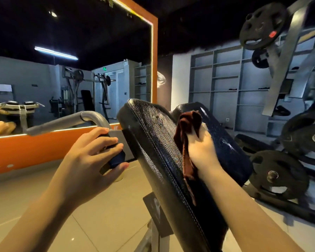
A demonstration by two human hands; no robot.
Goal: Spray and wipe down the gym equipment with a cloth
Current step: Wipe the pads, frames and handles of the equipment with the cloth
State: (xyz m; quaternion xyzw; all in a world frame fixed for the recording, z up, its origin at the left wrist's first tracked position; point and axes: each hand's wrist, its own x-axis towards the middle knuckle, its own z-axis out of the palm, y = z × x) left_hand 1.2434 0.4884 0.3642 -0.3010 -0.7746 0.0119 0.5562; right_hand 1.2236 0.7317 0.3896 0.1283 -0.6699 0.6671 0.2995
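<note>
A black padded machine cushion [153, 135] tilts up in the middle, its leather wet and speckled with droplets. A second black pad [224, 142] lies just right of it. My right hand [201, 148] grips a dark red-brown cloth [186, 128] between the two pads; the cloth hangs down along the near pad's inner side. My left hand [93, 153] curls round the dark grip [115, 157] at the end of the machine's grey metal handle bar [71, 121]. No spray bottle is in sight.
Black weight plates [278, 175] hang on a rack at the right, more plates [262, 26] above. An orange-framed wall mirror [154, 60] stands at the left. Grey shelving [225, 84] lines the back wall. Beige tiled floor [98, 206] lies below.
</note>
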